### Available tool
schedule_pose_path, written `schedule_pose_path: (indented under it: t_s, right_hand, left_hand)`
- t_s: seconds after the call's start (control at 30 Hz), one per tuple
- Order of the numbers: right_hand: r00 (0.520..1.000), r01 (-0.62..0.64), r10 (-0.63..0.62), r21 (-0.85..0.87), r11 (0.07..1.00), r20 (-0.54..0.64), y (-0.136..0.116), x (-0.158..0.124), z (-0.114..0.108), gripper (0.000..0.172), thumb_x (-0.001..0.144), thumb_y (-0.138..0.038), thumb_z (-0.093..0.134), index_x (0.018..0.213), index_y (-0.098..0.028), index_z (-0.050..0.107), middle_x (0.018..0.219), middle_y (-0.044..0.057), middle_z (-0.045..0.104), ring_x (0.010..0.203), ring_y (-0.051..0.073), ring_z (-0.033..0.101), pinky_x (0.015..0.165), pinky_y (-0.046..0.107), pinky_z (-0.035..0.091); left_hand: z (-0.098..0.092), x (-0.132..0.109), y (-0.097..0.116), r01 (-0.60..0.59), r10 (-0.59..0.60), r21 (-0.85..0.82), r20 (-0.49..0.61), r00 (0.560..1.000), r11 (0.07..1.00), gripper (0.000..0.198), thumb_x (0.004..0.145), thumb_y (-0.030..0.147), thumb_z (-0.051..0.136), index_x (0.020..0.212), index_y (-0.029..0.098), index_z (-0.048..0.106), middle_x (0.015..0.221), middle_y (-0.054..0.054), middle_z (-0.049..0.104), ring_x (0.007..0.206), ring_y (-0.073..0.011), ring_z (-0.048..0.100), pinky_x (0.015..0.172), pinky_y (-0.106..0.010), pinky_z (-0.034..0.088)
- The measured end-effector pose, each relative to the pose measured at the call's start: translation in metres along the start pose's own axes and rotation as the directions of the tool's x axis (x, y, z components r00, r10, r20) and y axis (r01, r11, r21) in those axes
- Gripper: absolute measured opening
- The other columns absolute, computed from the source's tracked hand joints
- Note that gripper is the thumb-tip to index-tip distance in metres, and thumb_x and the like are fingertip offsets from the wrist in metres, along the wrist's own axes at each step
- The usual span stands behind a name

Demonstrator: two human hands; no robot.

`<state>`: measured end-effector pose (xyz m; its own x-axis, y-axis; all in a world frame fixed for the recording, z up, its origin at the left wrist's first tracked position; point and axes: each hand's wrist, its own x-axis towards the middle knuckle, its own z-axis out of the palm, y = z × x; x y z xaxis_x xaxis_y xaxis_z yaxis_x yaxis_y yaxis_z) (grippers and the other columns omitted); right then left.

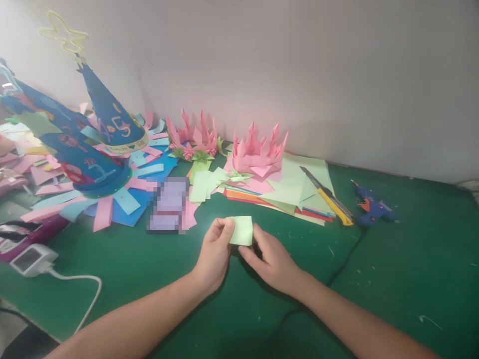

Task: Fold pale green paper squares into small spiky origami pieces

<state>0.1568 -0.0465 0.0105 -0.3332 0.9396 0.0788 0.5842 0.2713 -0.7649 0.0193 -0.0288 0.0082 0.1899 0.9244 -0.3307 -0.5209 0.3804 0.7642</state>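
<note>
A small light-green piece of paper (242,230) is held up above the green table. My left hand (217,249) pinches its left side, thumb on the front and fingers curled behind. At the right edge, my right hand (275,257) has its fingers bent around the paper, with the thumb lower down; some fingertips are hidden. Beyond my hands stand a pink folded-paper crown (258,154) and a second pink paper crown with green leaves (194,137). Small green paper pieces (204,185) lie in front of them.
Colored paper sheets (314,174) are stacked behind my hands, with a yellow utility knife (331,199) on top. A blue glue gun (374,207) lies right, its cord trailing forward. Left are blue cone hats (108,104), a pixelated phone-like object (168,204) and a white charger (33,259).
</note>
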Motion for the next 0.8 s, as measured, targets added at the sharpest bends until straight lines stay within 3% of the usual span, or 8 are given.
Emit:
schedule_pose_path:
  t_s: [0.33,0.5,0.6,0.8]
  right_hand:
    - [1.0,-0.02,0.021,0.168,0.986,-0.006,0.012,-0.003,0.004,0.025,0.097,-0.033,0.024,0.084,-0.022,0.042,0.071,0.001,0.055,0.065,0.016,0.05,0.062,0.028,0.038]
    - [0.998,-0.02,0.005,0.248,0.968,0.059,0.006,0.0,-0.004,0.019,0.096,-0.028,0.03,0.084,-0.022,0.043,0.074,0.0,0.056,0.07,0.015,0.051,0.066,0.027,0.039]
    - [0.997,-0.012,-0.015,0.363,0.932,0.073,0.004,0.002,-0.008,0.011,0.093,-0.025,0.035,0.092,-0.021,0.046,0.078,0.0,0.056,0.072,0.015,0.052,0.068,0.027,0.04]
    - [0.998,-0.006,-0.026,0.437,0.9,0.066,0.01,0.002,-0.01,0.033,0.094,-0.037,0.034,0.078,-0.018,0.055,0.074,0.001,0.057,0.069,0.014,0.052,0.066,0.026,0.04]
  left_hand:
    - [0.005,-0.002,0.001,-0.028,0.027,0.022,0.073,0.997,0.999,0.024,0.085,0.037,0.057,0.075,0.017,0.047,0.062,0.005,0.052,0.055,-0.0068,0.051,0.056,-0.02,0.042]
    - [0.0,0.001,0.001,-0.094,0.095,0.054,-0.005,0.995,0.994,0.024,0.083,0.036,0.059,0.076,0.017,0.047,0.066,0.004,0.052,0.056,-0.0068,0.05,0.054,-0.019,0.042]
    - [-0.004,0.004,0.001,-0.139,0.142,0.093,-0.031,0.989,0.986,0.024,0.081,0.036,0.063,0.078,0.017,0.049,0.079,0.003,0.054,0.061,-0.0059,0.051,0.056,-0.018,0.043]
    - [-0.002,0.003,0.002,-0.2,0.201,0.139,0.008,0.98,0.97,0.023,0.08,0.036,0.064,0.077,0.017,0.05,0.088,0.003,0.053,0.064,-0.0046,0.051,0.059,-0.017,0.043]
